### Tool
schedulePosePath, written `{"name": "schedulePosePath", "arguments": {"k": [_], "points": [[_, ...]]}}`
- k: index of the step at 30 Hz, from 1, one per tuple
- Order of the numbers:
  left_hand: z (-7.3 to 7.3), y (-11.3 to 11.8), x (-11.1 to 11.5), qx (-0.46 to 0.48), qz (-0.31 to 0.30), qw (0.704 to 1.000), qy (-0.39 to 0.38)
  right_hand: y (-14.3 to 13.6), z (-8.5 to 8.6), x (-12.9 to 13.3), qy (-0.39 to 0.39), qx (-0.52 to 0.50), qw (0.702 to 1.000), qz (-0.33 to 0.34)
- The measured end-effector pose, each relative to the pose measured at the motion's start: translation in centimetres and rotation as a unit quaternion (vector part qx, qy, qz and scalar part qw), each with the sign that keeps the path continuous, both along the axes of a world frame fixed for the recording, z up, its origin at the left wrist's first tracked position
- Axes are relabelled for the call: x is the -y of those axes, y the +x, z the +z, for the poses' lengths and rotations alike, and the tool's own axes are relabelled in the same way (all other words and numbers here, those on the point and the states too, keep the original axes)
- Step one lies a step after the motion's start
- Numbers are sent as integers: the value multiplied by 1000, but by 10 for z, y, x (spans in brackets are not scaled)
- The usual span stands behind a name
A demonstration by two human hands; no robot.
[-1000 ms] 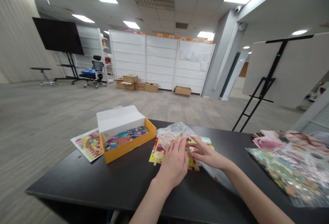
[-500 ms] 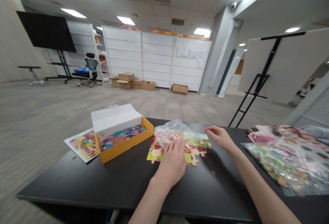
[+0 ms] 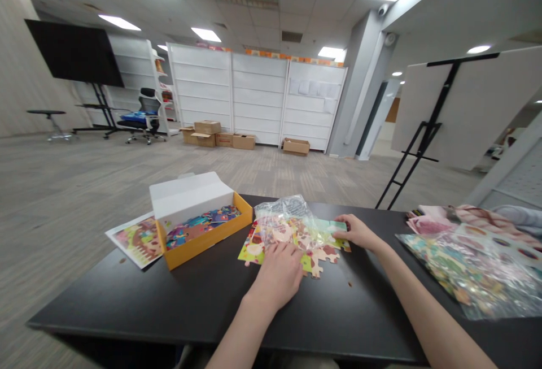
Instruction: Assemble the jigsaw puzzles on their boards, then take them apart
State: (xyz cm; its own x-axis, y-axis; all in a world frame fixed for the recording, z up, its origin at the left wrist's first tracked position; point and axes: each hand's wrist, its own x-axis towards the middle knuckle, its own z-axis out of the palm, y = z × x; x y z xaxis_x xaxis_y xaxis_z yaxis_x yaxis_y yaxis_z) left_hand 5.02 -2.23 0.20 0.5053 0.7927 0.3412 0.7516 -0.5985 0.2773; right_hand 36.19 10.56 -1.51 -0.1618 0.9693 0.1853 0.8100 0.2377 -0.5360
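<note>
A partly assembled jigsaw puzzle (image 3: 253, 249) with farm pictures lies on the black table, its near edge uneven with knobs and gaps. Over its middle rests a crumpled clear plastic bag (image 3: 283, 211). My left hand (image 3: 280, 273) lies palm down on the near part of the puzzle, fingers stretched forward to the bag's near edge. At the puzzle's right edge, my right hand (image 3: 358, 233) has its thumb and fingers closed on the border; its fingertips are partly hidden. One small brown scrap (image 3: 349, 284) lies on the table below the right hand.
To the left stands an open yellow box (image 3: 207, 247) holding colourful pieces, with a picture sheet (image 3: 135, 239) partly behind it. On the right lie a clear bag of puzzle pieces (image 3: 457, 278) and pink cloth (image 3: 432, 219). The table's front edge (image 3: 127, 332) runs below.
My right hand has come down and inward to the puzzle's right edge and closed there. My left hand has slid slightly toward me, and the puzzle and plastic bag have shifted a little.
</note>
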Motion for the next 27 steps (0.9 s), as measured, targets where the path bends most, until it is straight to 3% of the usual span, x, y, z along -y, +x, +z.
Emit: {"name": "schedulePosePath", "arguments": {"k": [7,12,17,22,27], "points": [[2,4,0,-19,10,1000,-3,3,5,1,-18,-80,997,0],[0,4,0,18,8,1000,1,8,14,2,-46,-165,985,-5],[3,-6,2,54,34,998,20,17,30,11,-41,-107,993,34],[8,-18,0,69,23,997,3,18,48,28,-86,-157,983,38],[7,-17,-4,190,17,982,-3,-19,66,53,-198,-213,943,158]]}}
